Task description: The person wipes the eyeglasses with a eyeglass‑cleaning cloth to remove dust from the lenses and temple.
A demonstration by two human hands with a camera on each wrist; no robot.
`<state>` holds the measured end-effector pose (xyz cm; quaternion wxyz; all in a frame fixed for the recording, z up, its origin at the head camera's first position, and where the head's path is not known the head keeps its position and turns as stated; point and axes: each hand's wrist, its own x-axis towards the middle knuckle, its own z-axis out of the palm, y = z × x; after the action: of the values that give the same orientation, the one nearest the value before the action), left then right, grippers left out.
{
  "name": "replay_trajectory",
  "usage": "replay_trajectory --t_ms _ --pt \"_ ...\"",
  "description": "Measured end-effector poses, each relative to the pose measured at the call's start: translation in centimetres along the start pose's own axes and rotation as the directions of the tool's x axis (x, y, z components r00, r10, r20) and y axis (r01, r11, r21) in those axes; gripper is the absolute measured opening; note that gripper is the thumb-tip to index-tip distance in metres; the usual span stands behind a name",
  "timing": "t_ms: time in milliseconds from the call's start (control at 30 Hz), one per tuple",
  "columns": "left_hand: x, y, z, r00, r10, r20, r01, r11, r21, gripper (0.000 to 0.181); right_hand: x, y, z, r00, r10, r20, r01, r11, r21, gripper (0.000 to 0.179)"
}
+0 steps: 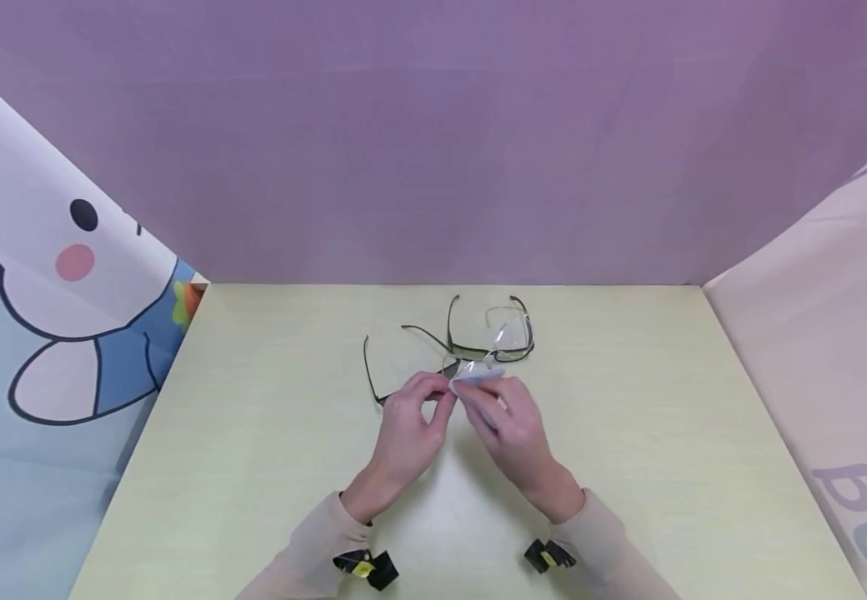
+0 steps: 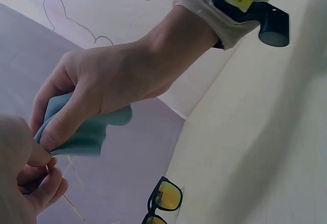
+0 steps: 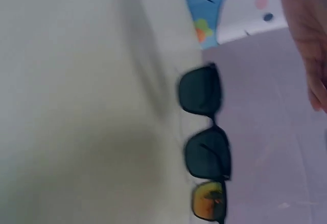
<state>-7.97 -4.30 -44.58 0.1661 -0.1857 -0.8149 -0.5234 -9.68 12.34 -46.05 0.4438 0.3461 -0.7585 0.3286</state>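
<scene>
Both hands meet over the middle of the table in the head view. My left hand (image 1: 408, 429) pinches eyeglasses with a thin gold-coloured frame; a slim temple (image 2: 74, 208) shows below the fingers in the left wrist view. My right hand (image 1: 514, 433) grips a soft teal cloth (image 2: 84, 136), which looks pale blue in the head view. The cloth is folded between the right thumb and fingers, against the eyeglasses. Fingers and cloth hide part of the frame. At the right wrist view's edge, part of the left hand (image 3: 308, 45) appears.
Dark-lensed sunglasses (image 3: 200, 90) lie just beyond the left hand, temples unfolded. Farther back are black-framed sunglasses with yellow-orange lenses (image 2: 169, 196). A purple backdrop (image 1: 433, 167) rises behind the table (image 1: 253, 467), with printed cloth panels on both sides.
</scene>
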Motion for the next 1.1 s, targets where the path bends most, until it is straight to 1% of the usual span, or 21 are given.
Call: replay_trajectory --t_ms 67,100,200,267,333,500,567,633,733,800,867,1000,1033,1100 --pt "-0.1 0.1 -0.2 1.0 -0.001 -0.002 0.001 1.0 -0.003 0.004 -0.1 -0.2 0.1 1.0 -0.019 0.003 0.019 1.0 -0.004 0.021" --pt "-0.1 0.1 -0.2 1.0 -0.001 0.001 0.001 1.0 -0.005 0.004 0.0 -0.2 0.0 1.0 -0.008 -0.003 0.008 1.0 -0.005 0.021" --pt "-0.1 0.2 -0.2 1.0 -0.001 0.019 0.001 1.0 -0.014 0.004 0.4 0.4 -0.4 0.997 0.062 -0.036 -0.063 0.998 -0.018 0.021" --pt "-0.1 0.2 -0.3 1.0 -0.005 0.026 0.006 1.0 -0.018 0.004 0.6 0.8 -0.6 0.995 0.091 -0.048 -0.091 0.996 -0.018 0.021" --pt "-0.2 0.3 -0.3 1.0 -0.006 0.022 0.006 1.0 -0.018 0.004 0.6 0.7 -0.6 0.996 0.082 -0.042 -0.083 0.996 -0.013 0.021" --pt "-0.2 0.4 -0.4 1.0 -0.013 0.0 0.013 1.0 -0.022 0.004 -0.2 -0.4 0.0 1.0 -0.012 -0.002 0.012 1.0 0.01 0.022" --pt "-0.2 0.4 -0.3 1.0 -0.013 0.001 0.013 0.999 -0.032 0.004 -0.2 -0.4 0.0 1.0 -0.018 -0.004 0.018 1.0 0.012 0.022" --pt "-0.2 0.5 -0.3 1.0 -0.008 0.007 0.008 0.999 -0.04 0.004 0.1 0.0 -0.3 1.0 0.016 -0.024 -0.015 1.0 0.01 0.022" --pt "-0.2 0.5 -0.3 1.0 -0.002 0.01 0.003 0.999 -0.043 0.005 0.3 0.7 -0.6 0.993 0.098 -0.061 -0.098 0.995 0.003 0.023" --pt "-0.2 0.5 -0.3 1.0 -0.009 0.011 0.01 0.999 -0.043 0.005 0.3 0.8 -0.7 0.989 0.13 -0.066 -0.13 0.992 0.002 0.024" --pt "-0.2 0.5 -0.4 1.0 -0.016 0.008 0.016 0.999 -0.041 0.004 0.0 0.6 -0.7 0.992 0.111 -0.053 -0.11 0.994 0.008 0.024" --pt "-0.3 0.6 -0.4 1.0 -0.026 0.005 0.026 0.999 -0.044 0.003 -0.6 0.0 -0.4 1.0 0.005 -0.009 -0.005 1.0 0.028 0.023" --pt "-0.3 0.6 -0.4 1.0 -0.024 0.005 0.024 0.999 -0.045 0.004 -0.6 0.0 -0.4 1.0 -0.006 -0.008 0.006 0.999 0.035 0.022" --pt "-0.3 0.6 -0.4 1.0 -0.023 0.011 0.023 0.998 -0.05 0.004 -0.7 0.1 -0.5 1.0 0.012 -0.023 -0.011 0.999 0.032 0.022"
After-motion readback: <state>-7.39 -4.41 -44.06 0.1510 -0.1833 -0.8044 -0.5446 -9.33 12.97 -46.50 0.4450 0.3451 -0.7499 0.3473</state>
